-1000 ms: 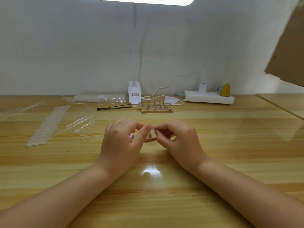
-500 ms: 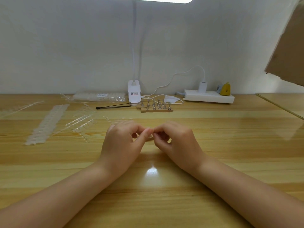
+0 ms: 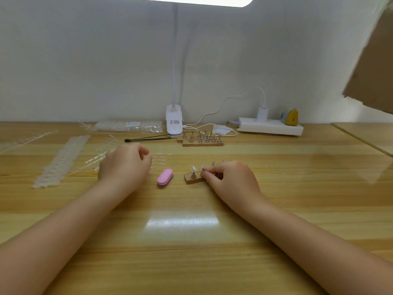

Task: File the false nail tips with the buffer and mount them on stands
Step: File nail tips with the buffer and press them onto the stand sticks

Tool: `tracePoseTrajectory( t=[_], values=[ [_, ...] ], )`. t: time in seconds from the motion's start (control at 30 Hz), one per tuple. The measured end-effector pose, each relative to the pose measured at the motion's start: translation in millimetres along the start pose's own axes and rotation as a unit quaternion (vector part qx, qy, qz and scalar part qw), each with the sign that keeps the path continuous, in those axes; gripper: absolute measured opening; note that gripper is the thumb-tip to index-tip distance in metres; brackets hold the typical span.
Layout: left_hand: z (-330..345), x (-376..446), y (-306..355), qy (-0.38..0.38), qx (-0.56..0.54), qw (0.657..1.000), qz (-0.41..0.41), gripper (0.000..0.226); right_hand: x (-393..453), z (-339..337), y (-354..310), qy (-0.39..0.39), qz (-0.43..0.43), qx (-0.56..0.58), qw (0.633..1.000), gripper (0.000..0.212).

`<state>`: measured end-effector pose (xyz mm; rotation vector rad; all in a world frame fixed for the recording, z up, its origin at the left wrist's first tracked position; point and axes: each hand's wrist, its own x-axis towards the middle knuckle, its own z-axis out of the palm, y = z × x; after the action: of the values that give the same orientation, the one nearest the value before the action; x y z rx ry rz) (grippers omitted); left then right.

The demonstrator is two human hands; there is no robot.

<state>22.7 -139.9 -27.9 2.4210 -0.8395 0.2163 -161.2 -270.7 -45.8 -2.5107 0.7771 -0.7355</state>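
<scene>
A pink buffer (image 3: 164,177) lies flat on the wooden table between my hands. To its right sits a small wooden base (image 3: 191,179). On it stands a metal stand carrying a clear nail tip (image 3: 193,170). My right hand (image 3: 228,179) rests at the base's right end, thumb and forefinger pinched on a second nail stand (image 3: 203,168) with a tip on top. More tips show just above its knuckles. My left hand (image 3: 125,165) hovers left of the buffer over loose clear nail tips (image 3: 158,161), fingers curled under, nothing visible in them.
Strips of clear nail tips (image 3: 61,160) lie at the left. Toward the wall are a bag of tips (image 3: 127,125), a black stick tool (image 3: 146,139), a lamp clip (image 3: 174,122), a second wooden base with several stands (image 3: 202,140) and a power strip (image 3: 270,127). Cardboard (image 3: 372,60) overhangs the upper right.
My hands, pinched together over the stand before, have parted. The left hand moved left to the loose tips, uncovering the pink buffer. The right hand stayed at the wooden base.
</scene>
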Motion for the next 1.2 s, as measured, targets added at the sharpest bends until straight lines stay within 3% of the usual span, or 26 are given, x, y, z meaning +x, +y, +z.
tracePoseTrajectory(
  t=[0.13,0.3,0.4,0.53,0.63,0.7,0.8,0.87,1.0,1.1,1.2],
  values=[
    [-1,3,-5,-0.015,0.160,0.987,0.024,0.037,-2,0,-2,0.002,0.000,-0.031,1.000,0.023],
    [5,1,-7,-0.035,0.225,0.972,0.054,0.046,-5,-2,-4,0.014,0.000,-0.018,1.000,0.022],
    [3,1,-5,-0.011,0.152,0.987,0.058,0.038,-6,-4,-5,0.012,-0.003,-0.011,1.000,0.022],
    [1,-6,-1,0.019,-0.127,0.991,0.042,0.025,-11,-8,-4,0.043,-0.019,0.018,0.999,0.019],
    [-5,-15,11,-0.024,-0.356,0.934,0.015,0.031,-14,-12,-6,0.049,-0.020,0.125,0.991,0.021],
    [-7,-23,21,-0.077,-0.439,0.895,0.009,0.031,-17,-15,-11,0.012,-0.015,0.235,0.972,0.016],
    [-3,-38,33,-0.159,-0.477,0.864,0.038,0.030,-21,-14,-16,-0.033,-0.015,0.316,0.948,0.019],
    [-1,-46,38,-0.177,-0.473,0.861,0.062,0.028,-21,-13,-17,-0.027,-0.014,0.330,0.944,0.016],
    [-1,-55,43,-0.154,-0.464,0.869,0.072,0.020,-21,-13,-16,-0.015,0.002,0.355,0.935,0.015],
    [-1,-59,46,-0.133,-0.447,0.881,0.081,0.001,-21,-14,-16,-0.017,0.003,0.382,0.924,0.011],
    [1,-62,43,-0.068,-0.371,0.916,0.139,0.008,-22,-15,-17,-0.003,-0.012,0.380,0.925,0.009]
  ],
)
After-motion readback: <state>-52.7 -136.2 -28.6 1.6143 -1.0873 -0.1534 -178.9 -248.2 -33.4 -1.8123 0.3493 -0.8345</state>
